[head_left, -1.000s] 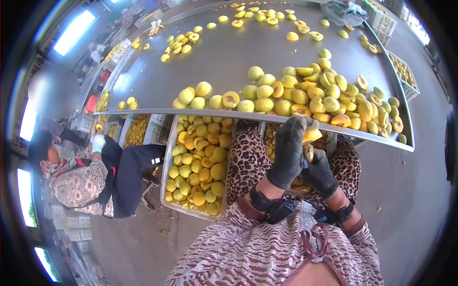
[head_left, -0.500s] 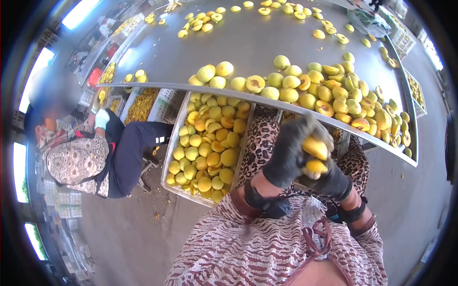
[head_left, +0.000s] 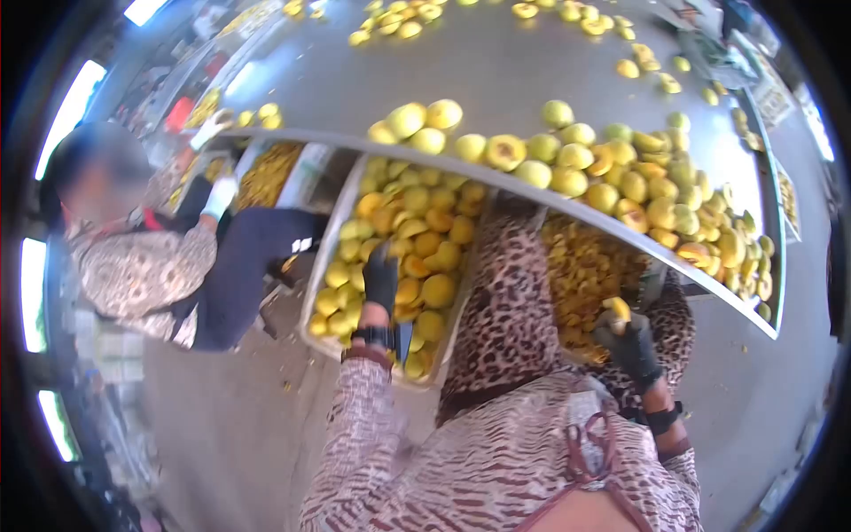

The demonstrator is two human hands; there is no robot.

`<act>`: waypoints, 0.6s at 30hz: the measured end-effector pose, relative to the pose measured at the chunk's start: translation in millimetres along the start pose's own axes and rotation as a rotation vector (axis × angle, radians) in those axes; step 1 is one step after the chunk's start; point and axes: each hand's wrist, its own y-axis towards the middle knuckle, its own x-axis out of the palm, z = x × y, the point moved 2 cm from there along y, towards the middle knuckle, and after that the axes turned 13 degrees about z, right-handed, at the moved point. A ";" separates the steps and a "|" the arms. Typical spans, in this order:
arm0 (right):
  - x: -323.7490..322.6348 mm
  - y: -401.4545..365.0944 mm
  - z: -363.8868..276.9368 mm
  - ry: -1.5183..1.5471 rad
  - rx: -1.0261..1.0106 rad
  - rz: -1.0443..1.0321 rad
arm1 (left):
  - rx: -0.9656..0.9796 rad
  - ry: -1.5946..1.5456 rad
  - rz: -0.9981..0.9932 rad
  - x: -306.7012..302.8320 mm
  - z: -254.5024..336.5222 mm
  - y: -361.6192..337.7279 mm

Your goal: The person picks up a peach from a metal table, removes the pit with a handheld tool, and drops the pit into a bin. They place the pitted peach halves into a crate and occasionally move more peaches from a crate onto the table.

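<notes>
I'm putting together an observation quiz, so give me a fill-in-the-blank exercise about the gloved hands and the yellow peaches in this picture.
1. The dark-gloved left hand reaches into the white plastic crate holding ____ yellow peaches, not cut ones.
2. The dark-gloved right hand grips a fruit piece coloured ____.
3. The seated person beside the crate wears a ____ glove.
Missing words: whole; yellow; white.
</notes>
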 end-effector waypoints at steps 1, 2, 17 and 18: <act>-1.6 1.3 3.5 -0.094 -0.103 0.041 | 0.254 0.174 0.097 12.1 -4.2 -9.6; -2.8 1.9 1.5 -0.096 -0.063 0.008 | 0.316 0.258 0.119 20.6 -16.2 -10.3; -0.1 -3.3 27.9 -0.362 0.038 -0.067 | 0.771 -0.131 0.158 64.6 269.6 31.0; -7.5 1.8 12.5 -0.218 0.096 0.046 | 0.767 -0.197 0.007 88.6 288.6 26.3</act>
